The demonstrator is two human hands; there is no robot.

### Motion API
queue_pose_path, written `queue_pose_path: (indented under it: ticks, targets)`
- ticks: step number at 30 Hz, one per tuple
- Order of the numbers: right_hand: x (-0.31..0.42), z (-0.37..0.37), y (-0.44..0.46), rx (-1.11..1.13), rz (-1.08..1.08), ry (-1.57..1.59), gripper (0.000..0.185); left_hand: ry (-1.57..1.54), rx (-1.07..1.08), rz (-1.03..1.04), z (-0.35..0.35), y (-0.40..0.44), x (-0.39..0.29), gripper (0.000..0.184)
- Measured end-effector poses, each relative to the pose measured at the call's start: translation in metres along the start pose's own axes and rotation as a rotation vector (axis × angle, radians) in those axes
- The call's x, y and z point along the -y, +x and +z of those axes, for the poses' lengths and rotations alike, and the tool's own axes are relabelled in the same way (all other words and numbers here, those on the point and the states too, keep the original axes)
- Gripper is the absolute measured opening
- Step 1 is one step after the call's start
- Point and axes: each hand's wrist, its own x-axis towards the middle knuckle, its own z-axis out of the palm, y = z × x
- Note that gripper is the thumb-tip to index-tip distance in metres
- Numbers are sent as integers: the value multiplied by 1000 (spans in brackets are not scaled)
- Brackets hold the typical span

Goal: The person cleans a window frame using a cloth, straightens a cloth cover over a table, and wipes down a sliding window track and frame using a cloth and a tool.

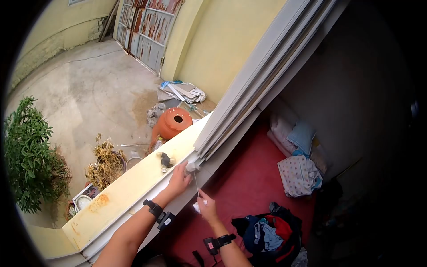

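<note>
Reaching to the lower end of the window frame (262,75) in the head view, the left hand (179,179) bends its fingers against a small whitish piece (192,167) at the track (147,196); whether it grips or only presses the piece cannot be told. The right hand (207,208), lower and over the inner side, is closed around the near end of a thin rod (196,183), whose far end points up to the whitish piece. A crumpled white bit (200,205) shows at the right hand's fingers. Each wrist wears a black strap with a small box.

On the yellow sill (129,187), just beside the left hand, lies a dark and pale fitting (166,161). Outside, past the sill, are an orange clay pot (171,124), a clear bottle (159,143) and a dried plant (106,164). Inside, a pile of dark, red and blue clothes (267,233) and a dotted bundle (299,175) rest on a red cover (253,164).
</note>
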Motion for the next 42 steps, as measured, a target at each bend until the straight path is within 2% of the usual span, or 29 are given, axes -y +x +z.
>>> queue_pose_path:
  ticks: [3,5,6,8,9,12,14,15,17,18,20,24,26,27,29,30,33,37,39,42]
  targets:
    - [-5,0,3,28,-54,-22,35,90,-1,-43,8,14,8,44]
    - [-6,-3,3,38,-110,-87,35,-509,204,-528,4,24,-3,37]
    - [-2,-4,4,37,-114,-87,35,-509,205,-524,1,24,-14,37]
    - [9,-4,3,-3,-280,-256,34,-601,256,-455,-3,22,-42,35]
    - [13,-5,5,-6,-287,-256,34,-752,207,-392,5,22,-53,34]
    - [26,-5,11,-107,-383,-356,34,-892,152,-370,20,32,-78,38]
    - [41,-4,14,-206,-422,-365,34,-884,160,-417,26,36,-97,42]
    - [52,-6,12,-217,-432,-369,34,-872,152,-328,34,41,-99,37]
    - [72,-8,9,-329,-392,-786,32,-850,126,-199,48,48,-103,33]
    - [74,-13,11,-340,-401,-789,32,-854,133,-187,49,47,-122,33]
    - [73,-21,13,-412,-474,-1089,28,-687,53,-177,48,45,-153,34]
    - [80,-35,15,-472,-592,-1139,25,-603,93,-107,53,50,-165,39]
    - [89,-38,12,-482,-666,-963,24,-603,145,-85,56,52,-162,38]
    - [94,-39,9,-485,-671,-963,24,-600,200,-72,59,53,-159,37]
    - [103,-42,4,-499,-540,-928,27,-602,226,0,67,56,-150,31]
    - [107,-46,6,-503,-544,-929,27,-604,253,69,70,57,-151,26]
    - [119,-53,12,-553,-624,-936,32,-598,221,105,77,58,-158,25]
    - [132,-48,10,-545,-665,-834,37,-831,237,-7,75,56,-176,24]
    - [142,-50,5,-540,-683,-806,37,-646,312,28,64,59,-183,25]
    - [155,-64,-17,-470,-707,-799,40,-471,299,80,29,85,-211,27]
